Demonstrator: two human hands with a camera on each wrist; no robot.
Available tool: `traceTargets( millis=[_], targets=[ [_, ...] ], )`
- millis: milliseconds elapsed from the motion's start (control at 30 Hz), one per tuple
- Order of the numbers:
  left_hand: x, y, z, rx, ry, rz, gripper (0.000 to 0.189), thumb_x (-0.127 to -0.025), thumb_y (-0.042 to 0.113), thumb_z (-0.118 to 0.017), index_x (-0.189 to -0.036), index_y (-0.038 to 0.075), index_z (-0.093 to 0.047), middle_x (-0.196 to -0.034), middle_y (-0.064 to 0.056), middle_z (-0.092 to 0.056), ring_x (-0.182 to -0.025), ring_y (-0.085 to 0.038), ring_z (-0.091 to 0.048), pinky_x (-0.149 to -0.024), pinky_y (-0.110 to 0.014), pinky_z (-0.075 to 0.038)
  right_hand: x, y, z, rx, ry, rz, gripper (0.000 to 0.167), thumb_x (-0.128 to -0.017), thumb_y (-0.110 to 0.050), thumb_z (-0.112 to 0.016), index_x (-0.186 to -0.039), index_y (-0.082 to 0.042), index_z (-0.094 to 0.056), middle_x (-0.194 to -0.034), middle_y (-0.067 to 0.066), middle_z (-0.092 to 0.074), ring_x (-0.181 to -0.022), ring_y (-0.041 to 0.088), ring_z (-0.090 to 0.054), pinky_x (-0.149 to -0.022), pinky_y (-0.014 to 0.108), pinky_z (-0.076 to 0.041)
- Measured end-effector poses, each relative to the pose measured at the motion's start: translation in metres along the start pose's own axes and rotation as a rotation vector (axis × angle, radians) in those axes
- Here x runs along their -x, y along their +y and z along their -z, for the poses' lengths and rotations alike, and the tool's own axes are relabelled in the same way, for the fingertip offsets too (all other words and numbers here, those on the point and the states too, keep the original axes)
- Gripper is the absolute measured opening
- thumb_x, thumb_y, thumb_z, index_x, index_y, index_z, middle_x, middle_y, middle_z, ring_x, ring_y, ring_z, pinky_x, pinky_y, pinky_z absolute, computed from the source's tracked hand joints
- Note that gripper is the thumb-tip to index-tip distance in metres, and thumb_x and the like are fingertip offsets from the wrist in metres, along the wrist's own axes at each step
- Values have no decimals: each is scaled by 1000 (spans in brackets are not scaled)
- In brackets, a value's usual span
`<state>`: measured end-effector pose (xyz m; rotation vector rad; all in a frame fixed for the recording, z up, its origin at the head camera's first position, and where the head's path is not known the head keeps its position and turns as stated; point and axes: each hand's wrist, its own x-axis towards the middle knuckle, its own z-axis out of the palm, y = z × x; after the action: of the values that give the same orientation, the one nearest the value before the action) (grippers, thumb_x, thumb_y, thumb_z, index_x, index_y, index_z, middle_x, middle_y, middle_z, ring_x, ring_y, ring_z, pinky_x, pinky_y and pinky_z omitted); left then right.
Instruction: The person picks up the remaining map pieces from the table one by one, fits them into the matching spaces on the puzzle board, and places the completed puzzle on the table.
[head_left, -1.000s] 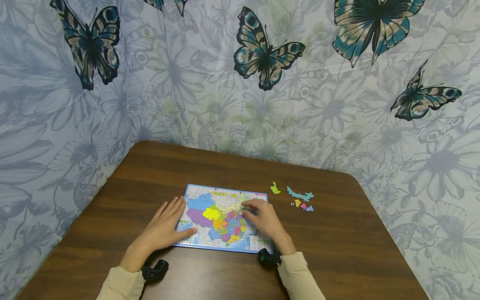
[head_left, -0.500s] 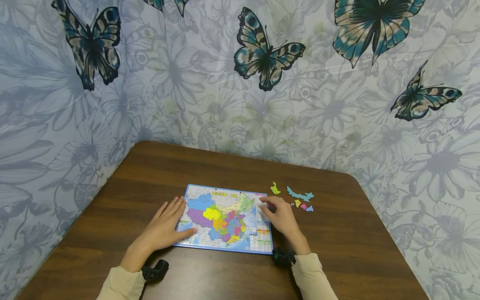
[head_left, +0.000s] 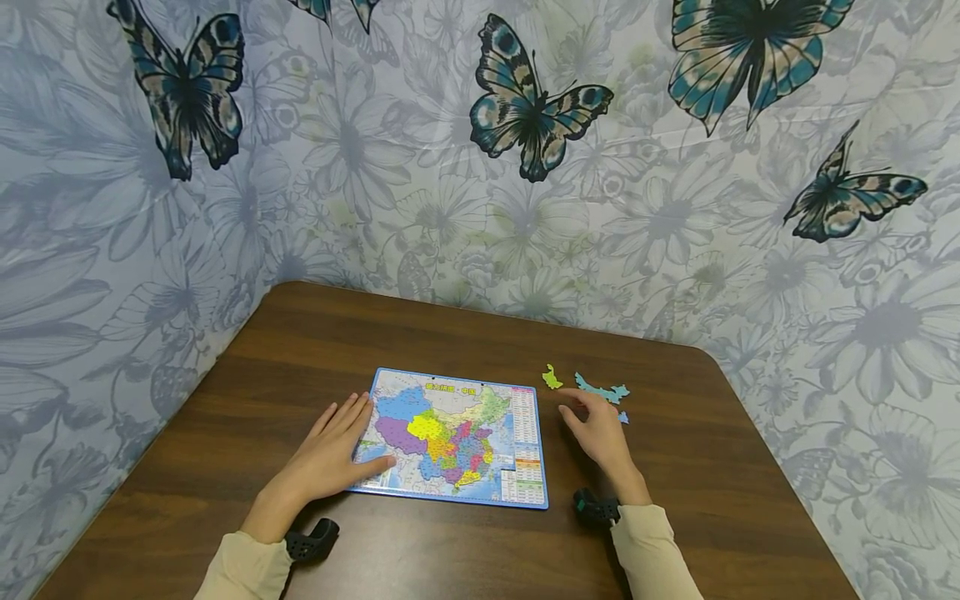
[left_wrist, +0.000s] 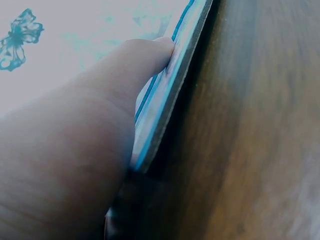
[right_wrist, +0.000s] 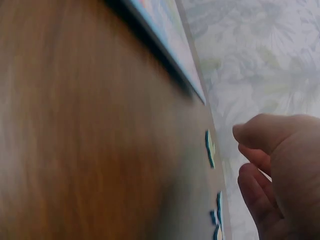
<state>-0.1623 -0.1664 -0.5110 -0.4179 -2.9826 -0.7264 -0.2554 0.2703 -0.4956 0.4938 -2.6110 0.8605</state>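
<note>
A map jigsaw board [head_left: 522, 425] with a blue border lies flat on the table. My left hand [head_left: 330, 446] rests on its left side, fingers spread and straight; the left wrist view has the thumb [left_wrist: 155, 52] near the board's front edge. To the right of the board, my right hand [head_left: 603, 433] hovers over the table with bent fingers, thumb and fingertips apart and nothing between them. Close by its fingertips lie a yellow-green puzzle piece [head_left: 552, 378] and a long light-blue puzzle piece [head_left: 603, 390]. A small blue piece [head_left: 623, 417] shows beside the hand, which hides other small pieces.
The brown wooden table [head_left: 360, 325] reaches back to a wall covering [head_left: 420, 225] printed with flowers and butterflies. Each wrist wears a black band, the left band [head_left: 312, 542] and the right band [head_left: 596, 507], both near the table's front.
My right hand has moved right, off the map board to the loose pieces, now covering the small yellow and pink ones. The left hand has stayed in place on the board.
</note>
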Motion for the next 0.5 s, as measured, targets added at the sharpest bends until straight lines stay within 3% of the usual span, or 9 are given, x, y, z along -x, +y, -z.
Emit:
traceTargets(
  millis=[233,500],
  targets=[
    [0,1,0,-1,1,-1,109,-89,73,-62,-158,-6,-33,-168,-21,-25,-157,-41,-20,-126,-61,-7,3,17,6,49,51,-116,29,-93,-9,-76,-121,-4,-75,-114,19,-74,-98,37,-72,-87,54,-59],
    [0,1,1,-2,2,6,108,-88,71,-64,-157,-6,-33,-168,-22,-26,-157,-41,-20,-127,-61,-7,5,25,8,83,57,-175,29,-94,-12,-75,-121,-1,-74,-116,22,-74,-100,39,-71,-88,57,-56]
  ],
)
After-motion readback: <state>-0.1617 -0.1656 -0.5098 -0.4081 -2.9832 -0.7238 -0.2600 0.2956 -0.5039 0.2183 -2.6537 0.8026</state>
